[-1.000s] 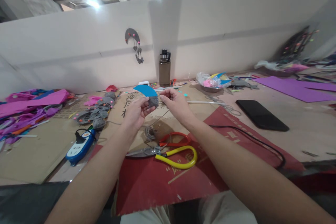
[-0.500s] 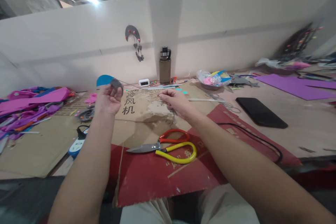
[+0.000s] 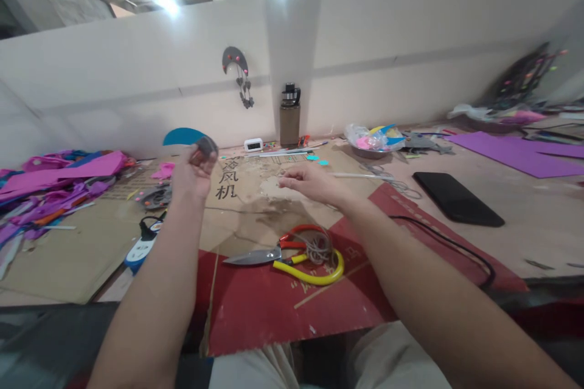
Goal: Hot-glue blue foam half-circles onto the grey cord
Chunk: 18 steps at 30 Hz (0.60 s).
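My left hand (image 3: 197,169) is closed on a blue curved foam piece (image 3: 182,136) and a small dark grey piece (image 3: 207,146), lifted above the cardboard. Most of the grip is hidden by the palm and wrist. To the right, over the cardboard, my right hand (image 3: 306,182) hovers with thumb and fingers slightly apart and no thing visible in them. Below it lie scissors (image 3: 255,256) with one red and one yellow handle, blades pointing left. A loose bundle of grey cord (image 3: 318,248) rests on the handles.
A brown and red cardboard sheet (image 3: 255,316) covers the work spot. Right of it lie a black phone (image 3: 456,197) and purple foam (image 3: 515,155). A bottle (image 3: 289,121) and a bowl of scraps (image 3: 374,149) stand behind. Foam strips (image 3: 59,179) pile up left, near a power strip (image 3: 140,250).
The cord stretched between my hands is no longer held by my right hand; a cord bundle now lies on the scissors handles. My right hand's fingers have loosened. The blue piece has tilted.
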{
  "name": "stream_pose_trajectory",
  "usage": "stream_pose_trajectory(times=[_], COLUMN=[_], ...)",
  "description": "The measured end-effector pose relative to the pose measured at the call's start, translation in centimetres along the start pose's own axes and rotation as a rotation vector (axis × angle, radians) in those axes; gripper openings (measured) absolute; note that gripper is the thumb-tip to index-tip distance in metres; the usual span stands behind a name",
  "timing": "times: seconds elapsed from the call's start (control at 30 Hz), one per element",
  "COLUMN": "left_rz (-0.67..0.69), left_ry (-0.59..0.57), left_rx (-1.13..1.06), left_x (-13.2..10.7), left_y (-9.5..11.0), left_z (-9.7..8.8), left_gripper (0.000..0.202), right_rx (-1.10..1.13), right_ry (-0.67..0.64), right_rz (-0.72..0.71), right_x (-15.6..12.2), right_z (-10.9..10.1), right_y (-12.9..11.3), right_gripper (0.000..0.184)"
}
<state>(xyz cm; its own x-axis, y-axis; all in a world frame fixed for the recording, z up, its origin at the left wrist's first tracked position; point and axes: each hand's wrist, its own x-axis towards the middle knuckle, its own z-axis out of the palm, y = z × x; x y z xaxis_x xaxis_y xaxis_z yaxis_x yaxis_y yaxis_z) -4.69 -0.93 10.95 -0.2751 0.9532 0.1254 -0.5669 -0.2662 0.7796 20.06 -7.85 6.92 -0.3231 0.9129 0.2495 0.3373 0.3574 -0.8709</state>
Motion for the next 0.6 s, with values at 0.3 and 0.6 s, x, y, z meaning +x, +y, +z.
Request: stream_pose_trajectory(times=[0.3,0.6], left_rz=[0.078,0.045], left_ry=[-0.342,-0.352], left_rx=[0.232,0.293], left_x=[-5.4,-6.7], left_y=[-5.3,-5.7], left_z=[2.4,3.0], left_gripper=[0.017,0.02], right_rx=[0.32,0.356], right_ry=[0.437,0.438], right_rz=[-0.096,-0.042], right_x=[1.2,1.6], right_z=[3.6,4.2], right_y=[-0.2,0.0], right_gripper=[0.043,0.032])
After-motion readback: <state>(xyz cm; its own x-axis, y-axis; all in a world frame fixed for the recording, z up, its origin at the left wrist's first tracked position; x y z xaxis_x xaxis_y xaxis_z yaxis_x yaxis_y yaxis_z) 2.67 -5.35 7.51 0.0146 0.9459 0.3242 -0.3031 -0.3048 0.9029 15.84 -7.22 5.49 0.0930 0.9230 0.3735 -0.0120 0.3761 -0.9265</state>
